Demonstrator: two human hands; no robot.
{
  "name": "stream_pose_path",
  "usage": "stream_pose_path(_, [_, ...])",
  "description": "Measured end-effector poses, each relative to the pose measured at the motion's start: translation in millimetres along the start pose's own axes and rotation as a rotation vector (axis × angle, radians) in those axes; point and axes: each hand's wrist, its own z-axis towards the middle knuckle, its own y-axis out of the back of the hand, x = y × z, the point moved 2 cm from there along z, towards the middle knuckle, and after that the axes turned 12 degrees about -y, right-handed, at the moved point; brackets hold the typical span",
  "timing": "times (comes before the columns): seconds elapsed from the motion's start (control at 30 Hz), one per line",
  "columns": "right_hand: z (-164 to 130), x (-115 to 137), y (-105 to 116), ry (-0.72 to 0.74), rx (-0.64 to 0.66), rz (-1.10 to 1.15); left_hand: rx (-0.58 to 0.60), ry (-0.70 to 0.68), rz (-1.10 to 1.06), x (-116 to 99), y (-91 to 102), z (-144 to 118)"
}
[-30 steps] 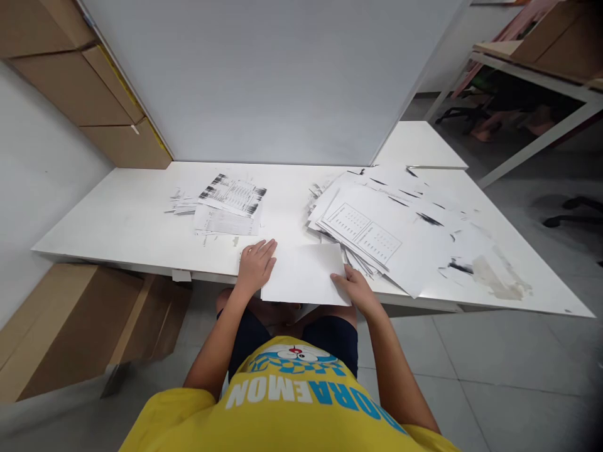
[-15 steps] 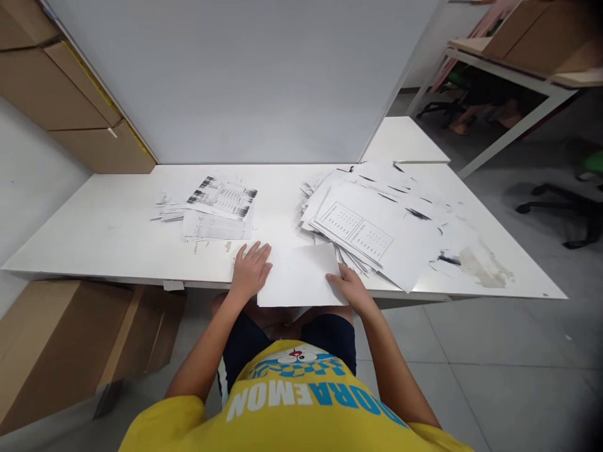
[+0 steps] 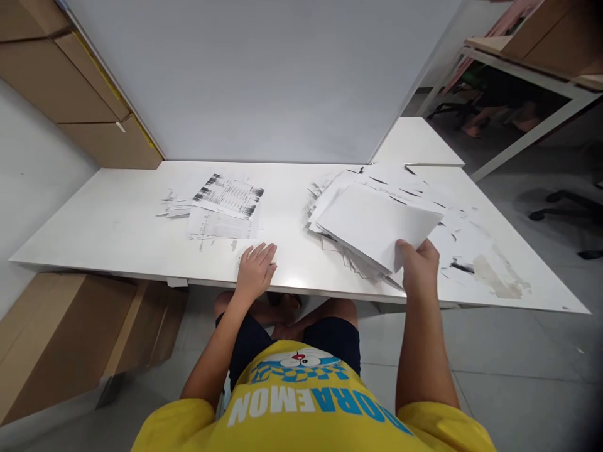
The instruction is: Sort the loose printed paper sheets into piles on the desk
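My right hand (image 3: 418, 267) pinches the near right corner of a blank-faced white sheet of paper (image 3: 372, 216). That sheet lies over a loose, uneven pile of papers (image 3: 336, 182) on the right half of the white table (image 3: 113, 232). My left hand (image 3: 257, 267) rests on the tabletop by the front edge, fingers spread, holding nothing. Just beyond it is a smaller stack of printed sheets (image 3: 228, 198), with dark smudged ends on the top one.
A tall white panel (image 3: 264, 81) rises along the table's back edge. Cardboard boxes stand at the back left (image 3: 108, 141) and on the floor below left (image 3: 56, 333). At the far right are another desk (image 3: 527, 69), a wheeled chair base (image 3: 565, 204) and a person's legs.
My right hand has carried the white sheet from the front middle of the table to the right, onto the larger pile. My left hand, which was beside the sheet, stays on the tabletop.
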Motion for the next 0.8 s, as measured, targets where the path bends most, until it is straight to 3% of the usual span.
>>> stream_pose_path(0.13, [15.0,17.6,-7.3,0.24,-0.217,-0.39,-0.072,-0.013,-0.034,3.5,8.1,-1.7])
stream_pose_path(0.2, [9.7,29.3,-16.7,0.398,-0.32,-0.452,-0.181,0.087,-0.027,23.6,20.4,-4.7])
stream_pose_path(0.23, [5.7,34.0,-25.8,0.455,-0.313,-0.446,-0.248,0.189,-0.012,39.7,27.3,-7.4])
stream_pose_path(0.33, [-6.3,42.0,-77.4,0.584,-0.064,-0.397,-0.433,0.598,0.069,99.9,43.0,-19.4])
stream_pose_path(0.43, [-16.5,45.6,-162.2,0.68,0.304,-0.377,-0.462,0.877,0.104,145.6,44.8,-27.6])
stream_pose_path(0.53, [-25.1,49.4,-258.3,0.602,0.562,-0.451,-0.343,0.928,0.123,159.2,41.1,-26.2])
stream_pose_path(0.63, [-33.0,49.2,-334.4,0.532,0.679,-0.609,-0.261,0.928,0.144,155.4,40.8,-23.0])
stream_pose_path(0.7, [-36.1,43.7,-363.0,0.564,0.715,-0.722,-0.246,0.919,0.135,153.4,41.6,-22.6])
stream_pose_path(0.8, [-35.9,32.0,-373.8,0.691,0.796,-0.819,-0.254,0.875,0.093,155.4,40.4,-24.5])
